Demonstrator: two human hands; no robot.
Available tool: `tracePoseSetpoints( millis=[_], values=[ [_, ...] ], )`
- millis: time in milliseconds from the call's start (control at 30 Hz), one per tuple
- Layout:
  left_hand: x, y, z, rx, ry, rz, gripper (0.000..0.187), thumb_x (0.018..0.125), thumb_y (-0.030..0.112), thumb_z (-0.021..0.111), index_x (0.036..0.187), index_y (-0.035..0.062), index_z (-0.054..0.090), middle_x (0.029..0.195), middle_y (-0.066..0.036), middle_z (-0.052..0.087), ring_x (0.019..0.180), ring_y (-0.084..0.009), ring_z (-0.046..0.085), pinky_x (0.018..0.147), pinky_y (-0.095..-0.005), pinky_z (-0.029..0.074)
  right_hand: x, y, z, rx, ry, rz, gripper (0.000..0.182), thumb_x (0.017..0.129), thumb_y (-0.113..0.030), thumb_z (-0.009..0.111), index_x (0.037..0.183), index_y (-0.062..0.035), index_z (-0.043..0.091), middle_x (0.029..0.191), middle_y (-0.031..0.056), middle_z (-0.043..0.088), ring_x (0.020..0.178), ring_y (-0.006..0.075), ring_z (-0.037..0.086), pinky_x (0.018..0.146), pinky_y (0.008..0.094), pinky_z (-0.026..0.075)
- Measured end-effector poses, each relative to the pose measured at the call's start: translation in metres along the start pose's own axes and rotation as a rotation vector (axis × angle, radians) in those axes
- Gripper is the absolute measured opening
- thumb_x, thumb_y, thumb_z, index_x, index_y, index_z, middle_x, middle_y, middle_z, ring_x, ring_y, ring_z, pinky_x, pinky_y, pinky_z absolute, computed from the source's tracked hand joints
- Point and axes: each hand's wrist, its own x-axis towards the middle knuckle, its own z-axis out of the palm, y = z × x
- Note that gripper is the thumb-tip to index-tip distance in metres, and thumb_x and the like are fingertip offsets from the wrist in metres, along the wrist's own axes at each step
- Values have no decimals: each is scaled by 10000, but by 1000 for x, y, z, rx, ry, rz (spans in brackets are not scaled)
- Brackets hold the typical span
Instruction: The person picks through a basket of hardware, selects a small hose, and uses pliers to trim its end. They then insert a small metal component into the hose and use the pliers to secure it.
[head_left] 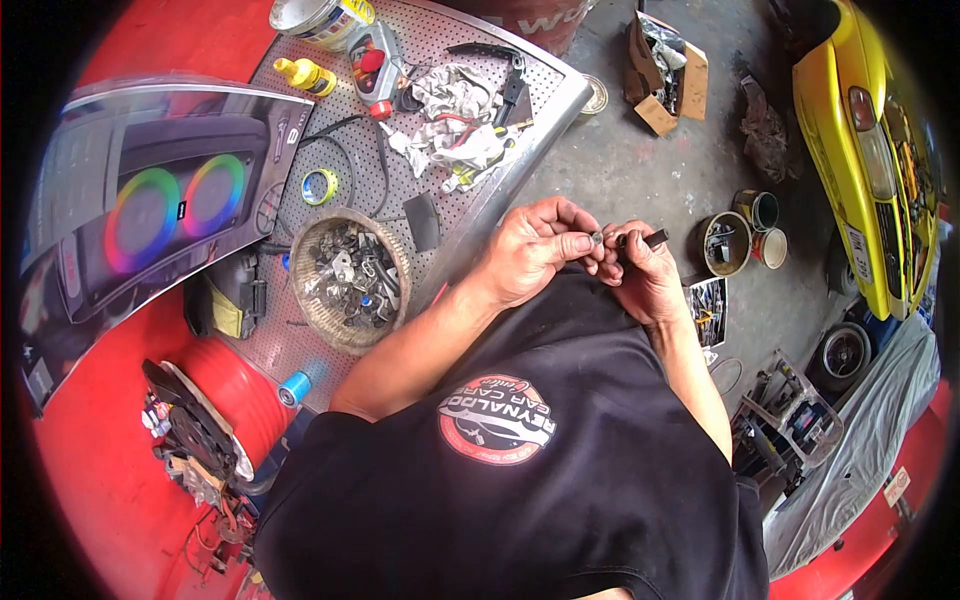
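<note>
My left hand (525, 250) is closed, pinching a small greyish piece (598, 237) between thumb and fingertips; its kind is too small to make out. Close beside it, my right hand (648, 275) grips a short black cylindrical part (655, 239), one end of which sticks out past the fingers. Both hands meet in front of my chest, fingertips nearly touching. To the left of my left forearm, a round woven basket (302, 272) holds many small metal and dark clips and fasteners.
The perforated metal table (450, 205) carries rags (455, 95), a yellow bottle (305, 76), a grey bottle (374, 65) and a tape roll (319, 186). On the floor stand cans (724, 243), an opened cardboard box (692, 85) and a yellow car (845, 140) at right.
</note>
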Motion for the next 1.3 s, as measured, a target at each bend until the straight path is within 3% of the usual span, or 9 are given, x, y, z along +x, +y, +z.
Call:
tracePoseSetpoints(
  millis=[167, 567, 767, 967, 1167, 1300],
  values=[
    [-2, 0, -2, 36, -2, -10, 154, 935, -8, 619, 1089, -13, 614, 975, -129, 702, 922, -224, 691, 810, -366, 557, 0, 1, 0, -7, -14, 3, 216, 927, -251, 713, 948, -50, 636, 803, 70, 620, 671, 139, 506, 615, 275, 415],
    [-5, -3, -2, 25, -1, -32, 166, 958, 33, 609, 1116, -13, 624, 992, -133, 701, 926, -217, 683, 817, -355, 555, -2, 0, 7, 7, 22, 17, 215, 930, -221, 693, 944, -19, 622, 775, 59, 590, 636, 117, 481, 623, 271, 426],
    [-12, -19, 7, 146, 68, 97, 156, 971, 56, 610, 1109, -14, 626, 976, -111, 696, 919, -200, 675, 816, -342, 548, -2, -5, -2, -63, -62, 21, 228, 926, -222, 696, 903, -8, 620, 689, 34, 558, 614, 108, 474, 639, 278, 425],
    [-20, -54, 21, 195, 156, 259, 147, 972, 57, 610, 1098, -15, 628, 955, -91, 684, 913, -179, 660, 840, -326, 532, -13, -19, -15, -88, -168, 166, 242, 919, -228, 708, 929, -3, 621, 717, 42, 578, 617, 102, 481, 602, 258, 404],
    [-28, -89, 57, 231, 400, 331, 135, 970, 23, 596, 1093, -16, 633, 940, -88, 700, 849, -179, 686, 782, -325, 562, -24, -31, -42, -110, -210, 361, 220, 931, -208, 676, 1002, -13, 602, 777, 49, 583, 614, 109, 488, 555, 254, 383],
    [-34, -115, 60, 250, 401, 434, 141, 951, 39, 636, 1082, -14, 637, 931, -81, 704, 809, -152, 683, 747, -302, 567, -32, -27, -58, -214, -242, 350, 186, 938, -180, 653, 1053, -45, 596, 725, 33, 550, 601, 116, 490, 543, 261, 379]
  ],
)
